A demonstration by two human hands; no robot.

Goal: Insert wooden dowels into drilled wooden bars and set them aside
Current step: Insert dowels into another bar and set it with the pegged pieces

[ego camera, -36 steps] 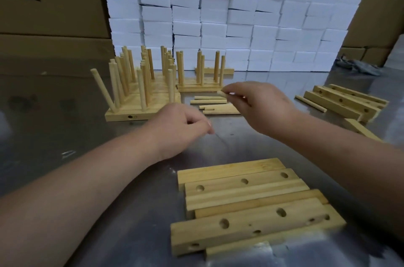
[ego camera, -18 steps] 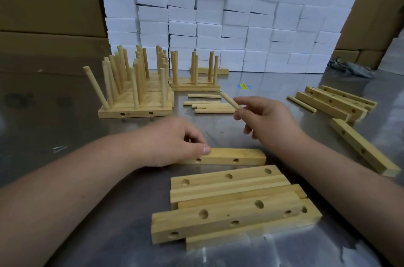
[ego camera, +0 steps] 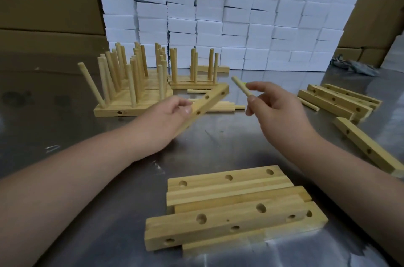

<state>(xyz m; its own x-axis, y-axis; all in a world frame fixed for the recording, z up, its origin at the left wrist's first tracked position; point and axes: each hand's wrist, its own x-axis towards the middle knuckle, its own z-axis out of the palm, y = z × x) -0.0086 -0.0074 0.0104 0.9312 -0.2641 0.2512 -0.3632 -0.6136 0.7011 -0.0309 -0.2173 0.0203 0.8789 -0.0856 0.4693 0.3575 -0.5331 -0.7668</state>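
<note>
At the far side of the table: a stack of white blocks [ego camera: 229, 15] stands before cardboard boxes [ego camera: 43, 4]. Both are cut off at the top, and the box print is too partial to read.
Work surface: a shiny steel table [ego camera: 229, 142], its edges out of view.
Done pieces: finished bars [ego camera: 133, 100] bristle with upright dowels at far left, one dowel leaning outward. A smaller set [ego camera: 192, 85] sits beside them, partly screened.
Near pile: stacked bars [ego camera: 229, 216] lie flat closest to the person, the lower ones mostly buried (I can't count them).
Right side: a bar cluster [ego camera: 336, 100] lies well apart, and a single bar [ego camera: 367, 146] runs off the edge.
Left: the left hand [ego camera: 166, 113] is raised, fingers and thumb curled round a drilled bar [ego camera: 207, 102]. The bar is tilted up to the right, clear of the table, slightly blurred, with its near end hidden by the hand.
Right: the right hand [ego camera: 275, 109] is raised opposite, pinching a dowel [ego camera: 240, 87] near its lower end. The dowel is close to the bar's tip, not touching.
Spares: loose dowels [ego camera: 225, 107] lie behind the held bar, half hidden.
</note>
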